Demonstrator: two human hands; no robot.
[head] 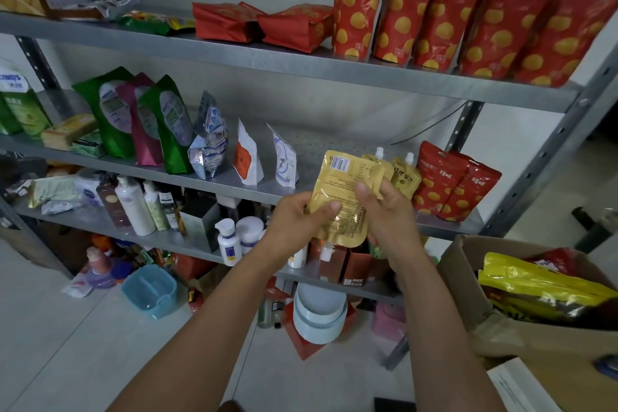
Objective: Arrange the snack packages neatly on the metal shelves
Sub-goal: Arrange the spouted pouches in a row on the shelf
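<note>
Fingers (329,207) of the left hand (294,221) and right hand (388,214) are gripping a yellow spout pouch (344,191), spout pointing down. Shelving is seemingly the step underway, calling for turning it upright beside the matching pouches (404,177) on the middle shelf (334,140).

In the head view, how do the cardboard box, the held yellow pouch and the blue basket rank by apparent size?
Largest: cardboard box.
Then: yellow pouch.
Smallest: blue basket.
The pouch is held nearer the camera, so its real size against the basket is unsure.
</note>
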